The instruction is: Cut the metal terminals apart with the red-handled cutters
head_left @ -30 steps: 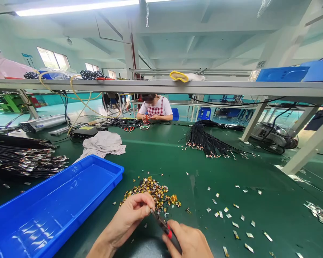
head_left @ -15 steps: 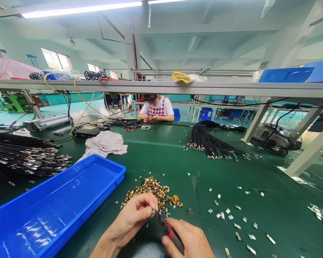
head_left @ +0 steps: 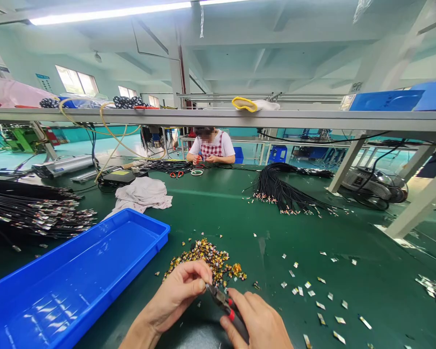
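Right hand (head_left: 259, 320) wrapped around the grey-and-red handles of small pliers (head_left: 220, 299); cannot tell how far their jaws part. Left hand (head_left: 176, 296) closed in a thumb-and-forefinger pinch at the pliers' tip, on a tiny greyish piece (head_left: 207, 286), mostly hidden. Just beyond the fingers, a heap of amber and dark scraps (head_left: 207, 254). Blue plastic tray (head_left: 94, 257) on the left; flat metal tabs (head_left: 320, 305) strewn on the right. Surface: smooth dark-green tabletop (head_left: 218, 208), glossy, scuffed in places.

Farther out, black cable bundles (head_left: 276, 189) on both sides, ends stripped or tipped with metal; crumpled pale cloth (head_left: 141, 193); black box (head_left: 118, 177) bearing a yellow label, its writing too small. Motor (head_left: 366, 182) carries a dark nameplate, illegible.

Grey overhead shelf (head_left: 189, 117) spans the bench. Beyond, a co-worker in a checked apron (head_left: 211, 148). Pale-walled hall, tube light (head_left: 112, 13); blue wall sign (head_left: 43, 81), unreadable.
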The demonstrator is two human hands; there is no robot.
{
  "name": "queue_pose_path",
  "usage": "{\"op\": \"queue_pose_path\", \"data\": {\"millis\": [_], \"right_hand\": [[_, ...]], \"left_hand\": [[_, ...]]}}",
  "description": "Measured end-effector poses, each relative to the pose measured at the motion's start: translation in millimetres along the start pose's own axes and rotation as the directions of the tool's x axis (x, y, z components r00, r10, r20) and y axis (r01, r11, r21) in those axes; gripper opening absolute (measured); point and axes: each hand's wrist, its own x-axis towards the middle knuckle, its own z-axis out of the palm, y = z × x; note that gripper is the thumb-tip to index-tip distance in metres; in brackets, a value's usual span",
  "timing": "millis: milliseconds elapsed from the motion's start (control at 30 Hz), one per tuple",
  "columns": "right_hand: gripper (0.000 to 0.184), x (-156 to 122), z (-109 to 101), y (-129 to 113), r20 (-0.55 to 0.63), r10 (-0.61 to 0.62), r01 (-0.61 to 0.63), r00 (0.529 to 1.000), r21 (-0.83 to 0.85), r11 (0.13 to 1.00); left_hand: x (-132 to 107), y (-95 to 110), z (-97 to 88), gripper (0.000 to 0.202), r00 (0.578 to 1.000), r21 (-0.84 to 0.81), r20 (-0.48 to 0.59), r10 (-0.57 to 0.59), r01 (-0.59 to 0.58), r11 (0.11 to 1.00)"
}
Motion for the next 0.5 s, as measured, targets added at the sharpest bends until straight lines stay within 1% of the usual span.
{"op": "queue_pose_path", "data": {"millis": [133, 333, 500], "right_hand": [[0.05, -0.3, 1.0, 1.5, -0.024, -0.019, 0.017, 1.0, -0.067, 0.998], [0.05, -1.3, 4.5, 7.1, -0.04, -0.116, 0.105, 0.992, -0.212, 0.972], [0.054, -3.0, 9.8, 9.9, -0.017, -0.132, 0.126, 0.991, -0.196, 0.972]], "left_hand": [[0.3, -2.1, -2.6, 0.014, 1.0, 0.025, 0.012, 0.024, -0.024, 0.999], [1.8, -3.8, -4.6, 0.014, 0.999, 0.061, 0.01, 0.034, -0.034, 0.998], [1.0, -6.8, -7.3, 0.014, 0.999, 0.077, 0.02, 0.04, -0.042, 0.996]]}}
